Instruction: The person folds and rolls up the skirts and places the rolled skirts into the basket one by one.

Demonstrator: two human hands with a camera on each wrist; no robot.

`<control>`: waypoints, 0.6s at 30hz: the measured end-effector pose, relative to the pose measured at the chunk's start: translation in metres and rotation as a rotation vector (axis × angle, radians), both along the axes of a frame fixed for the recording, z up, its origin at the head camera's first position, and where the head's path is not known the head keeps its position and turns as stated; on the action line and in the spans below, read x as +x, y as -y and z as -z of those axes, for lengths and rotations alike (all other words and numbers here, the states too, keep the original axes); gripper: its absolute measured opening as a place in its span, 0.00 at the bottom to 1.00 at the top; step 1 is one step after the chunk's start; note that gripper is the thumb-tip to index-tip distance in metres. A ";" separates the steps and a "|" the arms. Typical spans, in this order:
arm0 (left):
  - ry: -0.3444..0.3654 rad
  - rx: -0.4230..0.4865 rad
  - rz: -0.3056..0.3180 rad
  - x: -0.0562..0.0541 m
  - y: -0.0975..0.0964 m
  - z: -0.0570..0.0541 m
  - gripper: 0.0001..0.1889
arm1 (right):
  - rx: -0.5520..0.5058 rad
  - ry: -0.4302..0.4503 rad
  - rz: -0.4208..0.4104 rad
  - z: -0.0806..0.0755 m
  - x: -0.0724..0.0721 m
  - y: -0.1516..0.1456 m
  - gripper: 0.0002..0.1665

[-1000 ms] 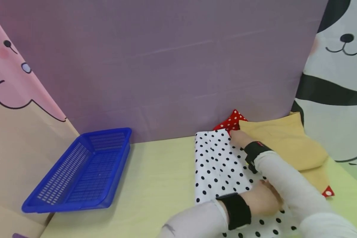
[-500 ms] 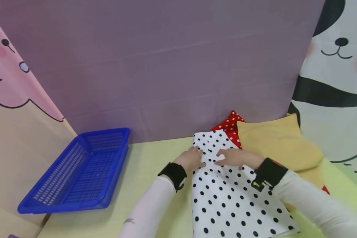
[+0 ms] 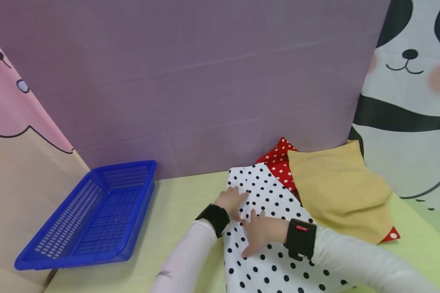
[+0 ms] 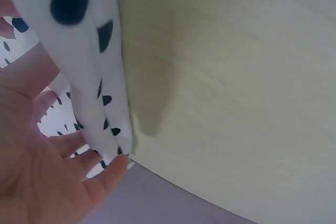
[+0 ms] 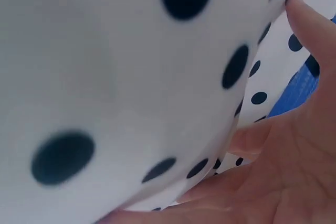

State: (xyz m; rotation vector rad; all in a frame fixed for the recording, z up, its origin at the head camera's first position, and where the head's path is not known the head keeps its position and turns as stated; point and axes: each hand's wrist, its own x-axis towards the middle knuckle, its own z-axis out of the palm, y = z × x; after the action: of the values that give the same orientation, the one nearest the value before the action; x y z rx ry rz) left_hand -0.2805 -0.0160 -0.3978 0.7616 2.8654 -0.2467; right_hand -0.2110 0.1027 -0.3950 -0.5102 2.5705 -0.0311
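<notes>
A white fabric piece with black dots, folded with a straight left edge, lies on the table. My left hand rests on that edge with its fingers spread. The left wrist view shows the fingers extended along the layered edge of the dotted fabric. Just to the right and nearer me, my right hand presses on the same fabric, thumb and fingers apart. In the right wrist view its fingers lie flat against the dotted surface, partly hidden by a raised fold.
Right of the dotted fabric is a yellow cloth with a red dotted corner. Red fabric with white dots shows behind, against the purple backdrop. A blue mesh basket stands at left on the pale yellow table.
My hands were crossed at the right, then came apart onto the dotted fabric's left part. Since then the right hand has slid nearer me, and the fabric's far right edge has shifted left, showing more red.
</notes>
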 end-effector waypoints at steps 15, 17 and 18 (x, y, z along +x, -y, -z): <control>0.051 -0.251 -0.267 0.012 0.042 -0.011 0.54 | -0.288 0.065 -0.241 0.006 0.035 0.017 0.40; 0.057 -0.260 -0.292 0.013 0.046 -0.011 0.54 | -0.298 0.078 -0.310 0.012 0.041 0.018 0.42; 0.059 -0.264 -0.306 0.012 0.048 -0.011 0.54 | -0.307 0.082 -0.353 0.019 0.043 0.018 0.43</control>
State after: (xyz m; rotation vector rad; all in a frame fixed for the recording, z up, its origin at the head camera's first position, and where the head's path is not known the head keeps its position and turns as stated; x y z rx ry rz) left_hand -0.2681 -0.0635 -0.3867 0.2736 2.7648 -0.5344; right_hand -0.1675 0.0849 -0.4140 -1.0474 2.3706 -0.3190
